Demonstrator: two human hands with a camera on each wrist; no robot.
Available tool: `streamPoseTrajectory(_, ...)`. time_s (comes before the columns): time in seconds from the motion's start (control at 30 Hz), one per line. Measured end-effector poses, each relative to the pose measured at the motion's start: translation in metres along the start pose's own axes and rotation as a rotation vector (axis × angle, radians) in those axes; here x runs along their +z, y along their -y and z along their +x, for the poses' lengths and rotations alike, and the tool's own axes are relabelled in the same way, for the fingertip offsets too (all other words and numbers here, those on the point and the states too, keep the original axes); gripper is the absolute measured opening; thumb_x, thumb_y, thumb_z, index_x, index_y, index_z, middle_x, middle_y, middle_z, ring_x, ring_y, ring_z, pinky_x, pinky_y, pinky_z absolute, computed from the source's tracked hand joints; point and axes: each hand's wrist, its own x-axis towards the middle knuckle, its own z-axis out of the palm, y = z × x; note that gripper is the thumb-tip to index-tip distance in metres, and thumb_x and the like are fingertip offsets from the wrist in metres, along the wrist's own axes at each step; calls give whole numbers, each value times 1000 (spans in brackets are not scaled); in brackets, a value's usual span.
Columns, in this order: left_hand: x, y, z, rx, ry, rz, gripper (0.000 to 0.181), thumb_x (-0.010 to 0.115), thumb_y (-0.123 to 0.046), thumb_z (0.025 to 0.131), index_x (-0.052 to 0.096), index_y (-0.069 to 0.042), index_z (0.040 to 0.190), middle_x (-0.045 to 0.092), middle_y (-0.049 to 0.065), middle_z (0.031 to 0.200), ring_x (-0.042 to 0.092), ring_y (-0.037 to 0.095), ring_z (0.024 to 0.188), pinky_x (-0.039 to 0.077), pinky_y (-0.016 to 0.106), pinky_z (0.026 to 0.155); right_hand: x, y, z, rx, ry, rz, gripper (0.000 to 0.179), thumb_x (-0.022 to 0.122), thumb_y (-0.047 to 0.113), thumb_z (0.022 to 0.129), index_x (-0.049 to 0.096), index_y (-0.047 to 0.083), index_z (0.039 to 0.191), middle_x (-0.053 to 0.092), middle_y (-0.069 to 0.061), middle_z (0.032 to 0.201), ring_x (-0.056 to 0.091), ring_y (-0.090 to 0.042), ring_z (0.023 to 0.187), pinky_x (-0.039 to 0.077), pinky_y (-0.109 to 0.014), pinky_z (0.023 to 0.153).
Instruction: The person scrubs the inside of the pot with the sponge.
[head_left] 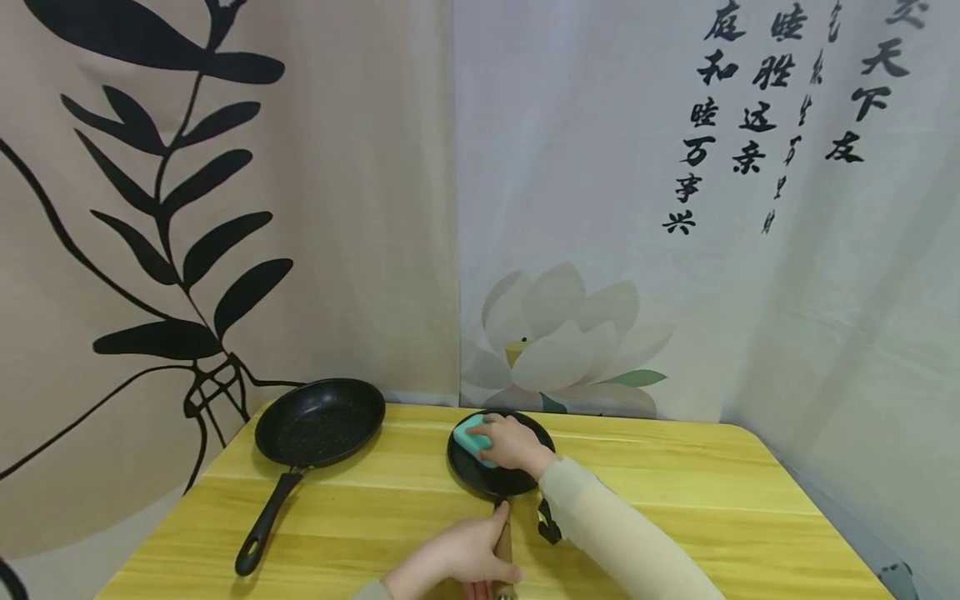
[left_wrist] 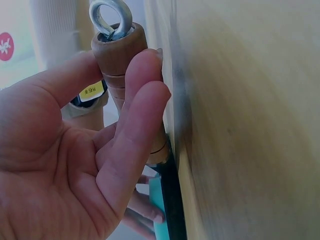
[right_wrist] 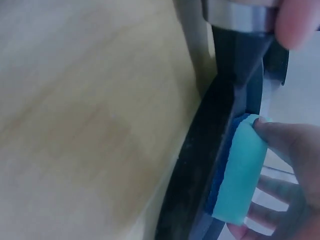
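Note:
A small black frying pan (head_left: 480, 479) lies on the yellow wood-grain table, its wooden handle (head_left: 505, 546) toward me. My left hand (head_left: 467, 550) grips that handle, thumb along the top; the left wrist view shows a metal ring (left_wrist: 127, 17) at its end. Inside the pan my right hand (head_left: 517, 446) holds a teal sponge (head_left: 471, 435). In the right wrist view the sponge (right_wrist: 245, 170) has its dark blue scouring side against the pan, with thumb and fingers around the teal foam. Part of the pan's inside is hidden under the right hand.
A larger black frying pan (head_left: 318, 425) stands at the table's back left, its black handle (head_left: 266, 525) pointing toward the front. A small black object (head_left: 550, 527), probably on the right wrist, shows beside the right sleeve (head_left: 618, 525). Printed curtains hang behind the table (head_left: 675, 483).

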Motion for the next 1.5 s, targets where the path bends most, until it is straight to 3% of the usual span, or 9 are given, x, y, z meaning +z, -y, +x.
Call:
streamPoseTrajectory(0.13, 0, 2, 2, 2, -4, 14, 114, 74, -61, 76, 19, 1, 153, 64, -1, 71, 63, 10, 63, 51, 26, 74, -2, -2, 2, -5, 5, 7, 45, 71, 31, 90, 60, 29, 134, 45, -12, 145, 47, -39, 125, 47, -50, 93)
streamPoseTrajectory(0.3, 1, 3, 3, -3, 7, -36, 113, 74, -60, 76, 18, -1, 154, 64, 6, 65, 63, 21, 52, 51, 26, 67, -1, -7, 5, 7, 6, 16, 44, 68, 30, 92, 60, 28, 135, 44, -12, 146, 44, -39, 129, 43, -51, 100)
streamPoseTrajectory(0.67, 2, 3, 5, 11, 11, -32, 112, 74, -59, 77, 18, -1, 154, 63, 6, 64, 63, 17, 57, 50, 26, 64, -2, -17, 4, 44, -7, 23, 46, 68, 33, 92, 58, 28, 137, 43, -13, 146, 46, -45, 124, 49, -54, 90)
streamPoseTrajectory(0.93, 1, 4, 5, 15, 15, 8, 112, 73, -60, 77, 19, 0, 154, 62, -1, 69, 61, 7, 68, 51, 26, 72, -2, -29, 2, 45, -12, 47, 45, 69, 29, 92, 59, 21, 136, 44, -17, 144, 44, -46, 126, 43, -56, 97)
streamPoseTrajectory(1.17, -1, 4, 3, 0, 20, -30, 113, 74, -60, 76, 18, -1, 154, 63, 8, 66, 63, 14, 62, 51, 27, 67, -5, -37, -2, 50, -8, 57, 46, 69, 25, 91, 60, 18, 135, 45, -19, 142, 43, -46, 127, 40, -57, 100)
streamPoseTrajectory(1.37, -1, 5, 5, -21, 18, -58, 115, 76, -60, 74, 19, -1, 154, 63, 9, 64, 63, 19, 56, 52, 30, 62, -11, -39, -10, 29, -10, 56, 45, 68, 23, 92, 58, 16, 136, 45, -20, 142, 44, -40, 129, 31, -58, 107)
streamPoseTrajectory(1.5, -1, 5, 7, -26, 20, -22, 113, 75, -60, 75, 20, 0, 153, 64, 1, 73, 63, 11, 65, 53, 30, 70, -11, -41, -16, 26, -15, 64, 46, 68, 23, 92, 58, 15, 136, 44, -22, 143, 46, -41, 127, 37, -56, 104)
